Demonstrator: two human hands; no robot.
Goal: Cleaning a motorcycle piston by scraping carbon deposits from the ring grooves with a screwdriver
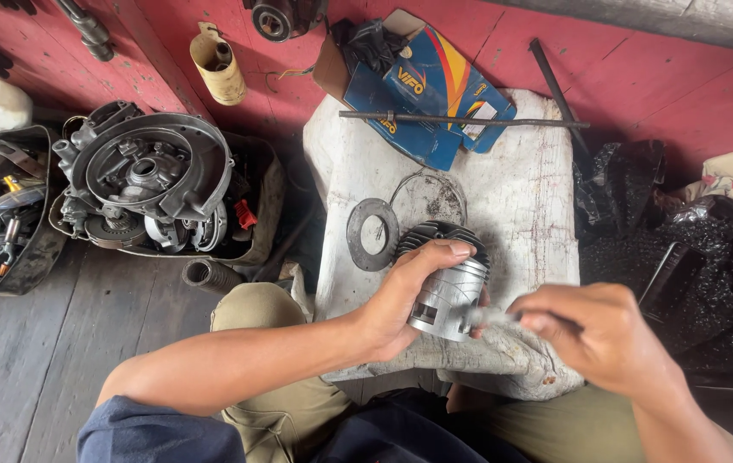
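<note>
My left hand (401,296) grips a silver piston (450,296) seated in a dark finned cylinder (435,236), held on its side over a white stone block (521,189). My right hand (594,330) pinches a small pale blurred piece at the piston's lower end; what the piece is cannot be told. A dark flat ring gasket (372,233) lies on the block just left of the cylinder, next to a thin wire ring (435,184).
A blue cardboard box (426,86) and a long metal rod (461,120) lie at the block's far end. An engine casing (147,176) sits in a tray at left, with more parts beside it. Black plastic bags (692,249) pile up at right. A red wall stands behind.
</note>
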